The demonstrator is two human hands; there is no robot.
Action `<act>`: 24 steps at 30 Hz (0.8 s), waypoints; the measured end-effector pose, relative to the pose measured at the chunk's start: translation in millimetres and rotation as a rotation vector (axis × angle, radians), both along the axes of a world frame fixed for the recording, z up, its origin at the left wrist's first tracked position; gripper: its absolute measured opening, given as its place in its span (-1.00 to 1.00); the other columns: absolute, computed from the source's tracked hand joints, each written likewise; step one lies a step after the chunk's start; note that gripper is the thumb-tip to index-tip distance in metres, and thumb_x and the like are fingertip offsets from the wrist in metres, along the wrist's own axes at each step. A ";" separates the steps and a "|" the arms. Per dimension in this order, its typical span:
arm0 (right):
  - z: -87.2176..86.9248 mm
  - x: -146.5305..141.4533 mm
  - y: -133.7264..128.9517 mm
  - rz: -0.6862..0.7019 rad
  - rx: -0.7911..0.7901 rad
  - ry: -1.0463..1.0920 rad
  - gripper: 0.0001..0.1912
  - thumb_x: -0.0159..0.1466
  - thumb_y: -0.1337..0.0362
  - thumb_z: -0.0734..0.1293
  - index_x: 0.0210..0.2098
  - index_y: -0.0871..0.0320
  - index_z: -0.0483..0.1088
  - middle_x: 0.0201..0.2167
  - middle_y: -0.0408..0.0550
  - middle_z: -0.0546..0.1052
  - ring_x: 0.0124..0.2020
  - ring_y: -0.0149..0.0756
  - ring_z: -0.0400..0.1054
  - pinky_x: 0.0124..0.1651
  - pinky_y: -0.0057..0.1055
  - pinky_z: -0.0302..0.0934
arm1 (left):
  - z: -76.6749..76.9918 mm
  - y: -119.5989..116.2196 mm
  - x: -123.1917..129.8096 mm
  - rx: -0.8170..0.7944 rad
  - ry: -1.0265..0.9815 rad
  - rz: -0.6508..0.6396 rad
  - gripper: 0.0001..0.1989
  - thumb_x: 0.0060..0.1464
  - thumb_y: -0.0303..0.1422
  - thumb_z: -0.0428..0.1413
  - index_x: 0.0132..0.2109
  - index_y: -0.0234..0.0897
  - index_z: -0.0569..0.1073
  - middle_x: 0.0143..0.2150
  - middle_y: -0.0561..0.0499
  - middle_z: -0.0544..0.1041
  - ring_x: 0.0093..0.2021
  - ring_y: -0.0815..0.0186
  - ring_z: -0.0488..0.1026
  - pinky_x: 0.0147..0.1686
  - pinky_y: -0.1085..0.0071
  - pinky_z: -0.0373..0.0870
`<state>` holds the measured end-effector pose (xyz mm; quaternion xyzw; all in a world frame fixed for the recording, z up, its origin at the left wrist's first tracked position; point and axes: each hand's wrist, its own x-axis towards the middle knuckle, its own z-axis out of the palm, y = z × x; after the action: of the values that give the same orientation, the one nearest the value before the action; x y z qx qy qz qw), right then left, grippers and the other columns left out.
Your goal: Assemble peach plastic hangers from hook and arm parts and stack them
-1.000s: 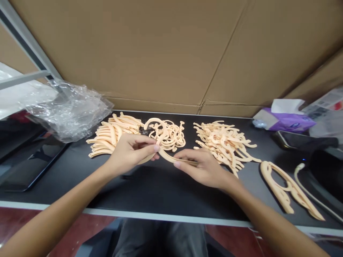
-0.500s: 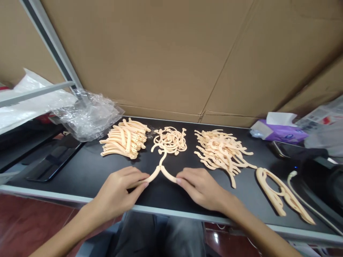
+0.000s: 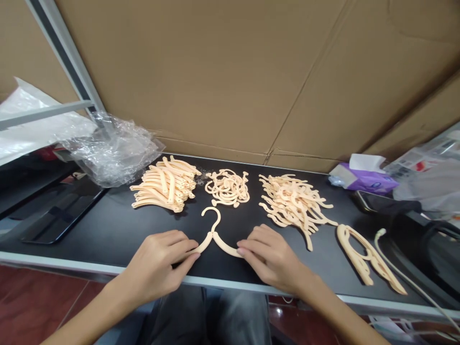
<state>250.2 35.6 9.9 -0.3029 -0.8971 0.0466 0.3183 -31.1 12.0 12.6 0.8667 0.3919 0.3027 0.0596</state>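
Note:
A cream plastic clothes hanger (image 3: 224, 245) with a curved hook lies between my hands over the black table. My left hand (image 3: 163, 261) pinches the end of its left arm, and my right hand (image 3: 271, 258) pinches the end of the right arm. The two arms meet below the hook and slope down to either side. Beyond it sit a pile of curved hanger arms (image 3: 167, 184), a heap of hooks (image 3: 228, 188) in the middle and a pile of thin wavy pieces (image 3: 294, 199) to the right.
A folded hanger (image 3: 370, 258) lies at the right beside a white cable (image 3: 398, 263). Farther back are a purple tissue pack (image 3: 370, 177) and a phone (image 3: 370, 201). Crumpled clear plastic (image 3: 115, 151) and a dark glossy panel (image 3: 64, 211) occupy the left. Cardboard (image 3: 215, 72) walls the back.
The hanger has come slightly closer to the table's front edge, and its hook now stands apart from the hook heap. Both hands still pinch its arms. The view has shifted slightly.

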 end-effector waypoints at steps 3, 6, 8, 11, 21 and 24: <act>4.5 -0.5 14.7 -0.094 -0.008 0.077 -0.81 0.38 0.38 0.25 -0.26 0.20 0.50 -0.40 0.01 0.54 -0.38 -0.28 0.36 -0.29 -0.29 0.25 | 9.3 5.6 4.7 0.031 0.052 -0.034 -0.85 0.24 -0.42 0.09 -0.23 -0.26 0.57 -0.41 -0.02 0.54 -0.40 0.32 0.49 -0.39 0.45 0.42; 10.5 -9.5 40.7 -0.159 0.012 0.011 -0.82 0.38 0.37 0.25 -0.24 0.21 0.51 -0.33 0.06 0.51 -0.29 -0.22 0.36 -0.23 -0.27 0.28 | 19.5 14.0 16.5 0.067 0.107 -0.071 -0.85 0.22 -0.40 0.09 -0.25 -0.27 0.57 -0.43 -0.03 0.52 -0.40 0.31 0.48 -0.39 0.44 0.40; 12.7 -18.4 58.2 -0.164 0.027 -0.048 -0.83 0.36 0.40 0.25 -0.22 0.21 0.50 -0.28 0.08 0.49 -0.24 -0.18 0.35 -0.16 -0.23 0.28 | 24.6 23.0 26.4 0.068 0.149 -0.111 -0.85 0.21 -0.38 0.11 -0.25 -0.28 0.58 -0.42 -0.04 0.52 -0.39 0.28 0.47 -0.40 0.42 0.38; 10.3 -28.4 74.2 -0.131 0.046 -0.071 -0.86 0.32 0.42 0.28 -0.23 0.19 0.49 -0.29 0.07 0.44 -0.23 -0.18 0.32 -0.17 -0.22 0.29 | 29.1 43.1 37.7 0.071 0.127 -0.165 -0.84 0.21 -0.38 0.11 -0.25 -0.30 0.59 -0.41 -0.04 0.53 -0.40 0.27 0.47 -0.44 0.40 0.34; 6.4 -17.3 69.0 -0.182 0.089 0.072 -0.80 0.36 0.41 0.23 -0.22 0.13 0.50 -0.29 0.05 0.45 -0.24 -0.18 0.35 -0.19 -0.20 0.32 | 37.4 85.8 8.7 0.299 -0.148 -0.089 -0.83 0.18 -0.46 0.08 -0.35 -0.27 0.54 -0.59 0.07 0.48 -0.59 0.41 0.36 -0.52 0.45 0.24; 15.0 -9.8 73.0 -0.260 0.195 0.149 -0.79 0.34 0.43 0.24 -0.21 0.11 0.50 -0.31 0.04 0.45 -0.25 -0.18 0.36 -0.20 -0.21 0.32 | 44.3 89.7 -6.5 0.345 -0.199 0.115 -0.83 0.18 -0.42 0.09 -0.35 -0.23 0.54 -0.52 0.08 0.55 -0.54 0.38 0.45 -0.45 0.45 0.33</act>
<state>240.4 108.7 24.9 -0.3797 -0.8245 -0.0601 0.4153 -37.6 101.7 56.9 0.8061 0.3754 0.4524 -0.0688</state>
